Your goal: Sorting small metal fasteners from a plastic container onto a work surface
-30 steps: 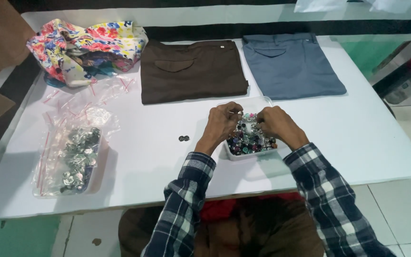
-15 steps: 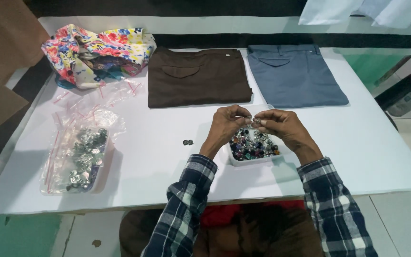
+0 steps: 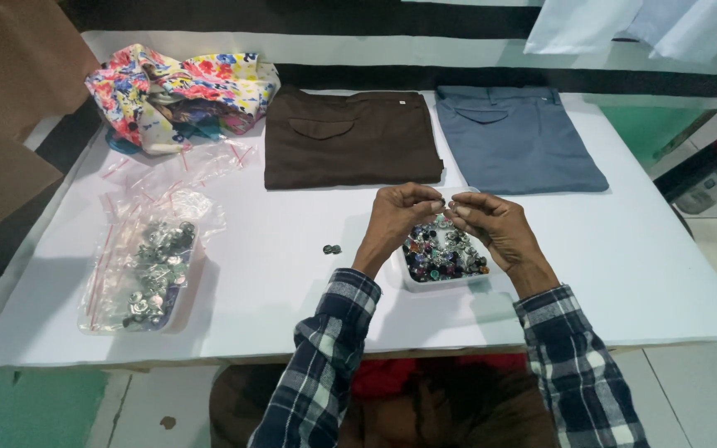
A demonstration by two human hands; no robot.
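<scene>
Head view: left hand [image 3: 398, 217] and right hand [image 3: 491, 226] are meeting over the white tray [image 3: 446, 282] of buttons on the tabletop [image 3: 292, 274], fingers pinched on something too small to identify; next move likely calling for precise fingertip alignment.

On the surface [image 3: 641, 274] a tray of buttons [image 3: 444, 259] sits near the front edge, under both hands — left hand [image 3: 396, 217], right hand [image 3: 491, 226]. Two loose buttons [image 3: 331, 249] lie just left of it; farther left, a bagged tray [image 3: 144, 274]. Behind — two folded trousers [image 3: 350, 137] [image 3: 516, 137] side by side, a cloth bundle [image 3: 180, 95] at the far left.
</scene>
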